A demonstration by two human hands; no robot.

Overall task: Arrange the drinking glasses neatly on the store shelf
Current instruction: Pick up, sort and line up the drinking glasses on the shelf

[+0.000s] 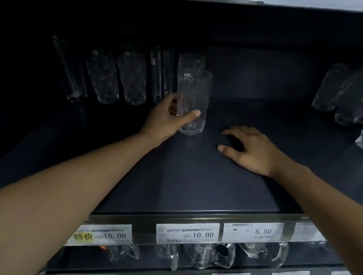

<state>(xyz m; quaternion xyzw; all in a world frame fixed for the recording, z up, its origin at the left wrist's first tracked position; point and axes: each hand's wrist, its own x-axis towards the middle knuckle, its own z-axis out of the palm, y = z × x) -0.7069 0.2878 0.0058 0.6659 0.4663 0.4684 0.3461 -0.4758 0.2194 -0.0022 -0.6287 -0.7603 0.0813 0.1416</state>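
While my left hand (167,117) curls round the textured glass (193,97), gripping it low on its side, the glass stands upright with its base on or just above the shelf (192,185). It sits just in front of a matching glass (191,60), probably so the two line up. My right hand (251,148) rests flat on the shelf, fingers (231,132) spread and holding nothing, likely to steady me. Plainer tumblers (114,79) stand far left, and more textured ones (356,99) cluster far right.
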